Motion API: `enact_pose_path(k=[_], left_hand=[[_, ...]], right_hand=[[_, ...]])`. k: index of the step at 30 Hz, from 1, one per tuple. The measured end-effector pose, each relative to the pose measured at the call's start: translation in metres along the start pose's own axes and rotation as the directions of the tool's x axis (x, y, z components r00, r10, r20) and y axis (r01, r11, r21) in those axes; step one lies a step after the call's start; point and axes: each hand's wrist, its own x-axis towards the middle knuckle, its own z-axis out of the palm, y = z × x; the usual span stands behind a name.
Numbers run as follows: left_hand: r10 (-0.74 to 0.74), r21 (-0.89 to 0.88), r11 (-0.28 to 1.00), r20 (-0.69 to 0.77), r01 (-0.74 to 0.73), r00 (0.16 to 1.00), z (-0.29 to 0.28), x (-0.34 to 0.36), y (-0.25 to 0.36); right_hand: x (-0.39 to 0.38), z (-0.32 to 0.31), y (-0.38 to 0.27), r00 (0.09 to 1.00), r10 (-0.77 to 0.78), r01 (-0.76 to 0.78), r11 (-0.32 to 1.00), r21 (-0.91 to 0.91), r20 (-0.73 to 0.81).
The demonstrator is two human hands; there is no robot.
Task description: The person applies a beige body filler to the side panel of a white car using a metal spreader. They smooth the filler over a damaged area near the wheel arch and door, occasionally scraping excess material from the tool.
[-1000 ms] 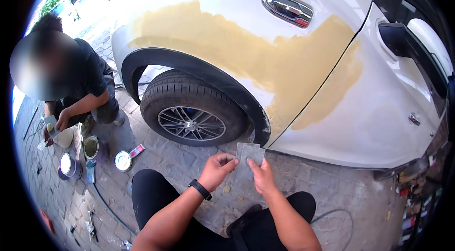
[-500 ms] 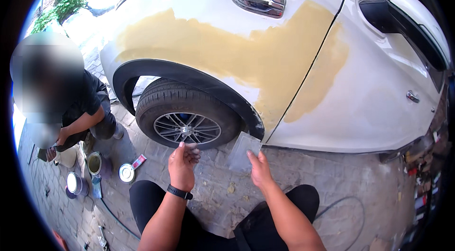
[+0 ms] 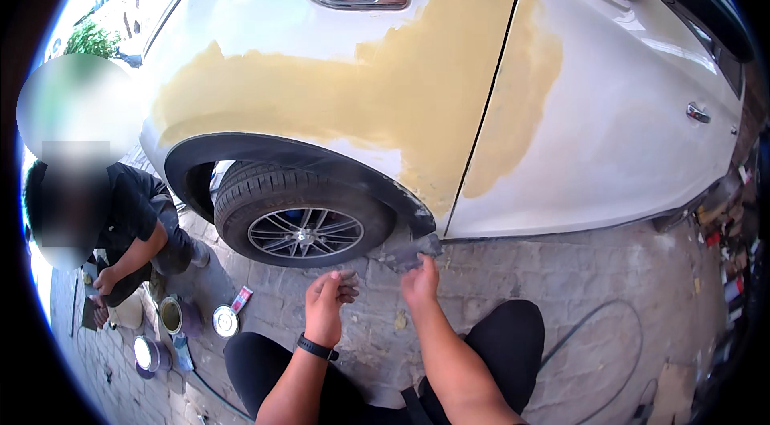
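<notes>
My right hand (image 3: 419,284) grips a clear, flat plastic spreader (image 3: 411,252) between thumb and fingers, just below the rear edge of the black wheel-arch trim (image 3: 281,150). Light passes through the sheet, so its outline is faint. My left hand (image 3: 325,306), with a black band at the wrist, hovers in front of the wheel (image 3: 305,236). Its grey-smeared fingers are loosely curled and hold nothing I can see. Above, tan filler (image 3: 353,96) coats the white fender and crosses the seam onto the door (image 3: 618,144). Neither hand touches the car.
At the left a person (image 3: 132,224) in dark clothes crouches, holding a flat tool. Between us stand an open can (image 3: 171,314), a white-topped tub (image 3: 147,353), a round lid (image 3: 225,321) and a red tube (image 3: 241,298). A hose (image 3: 597,306) loops on the paving at right.
The view has shifted, so the car sits further left in it. My right hand has tilted the spreader nearly edge-on, by the trim's lower end. My left hand stays loosely curled.
</notes>
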Motion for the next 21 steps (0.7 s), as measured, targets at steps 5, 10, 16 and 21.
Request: enact_pose_path(k=[5,10,16,21], left_hand=[[-0.010,0.015,1.000,-0.025,0.010,1.000,-0.006,0.004,-0.001],[-0.010,0.016,1.000,-0.023,0.010,1.000,-0.002,0.009,-0.006],[-0.023,0.043,0.999,-0.026,0.024,0.999,-0.001,0.011,-0.008],[-0.019,0.038,0.999,-0.026,0.020,0.999,-0.001,0.010,-0.006]], right_hand=[[0.005,0.024,0.003,0.998,-0.009,0.002,0.995,0.101,0.066],[0.000,0.043,0.000,0.995,-0.007,-0.003,0.994,0.106,0.095],[-0.025,0.092,0.000,0.980,-0.154,0.155,0.988,0.000,0.125],[-0.026,0.087,0.001,0.981,-0.147,0.142,0.989,0.047,0.127]])
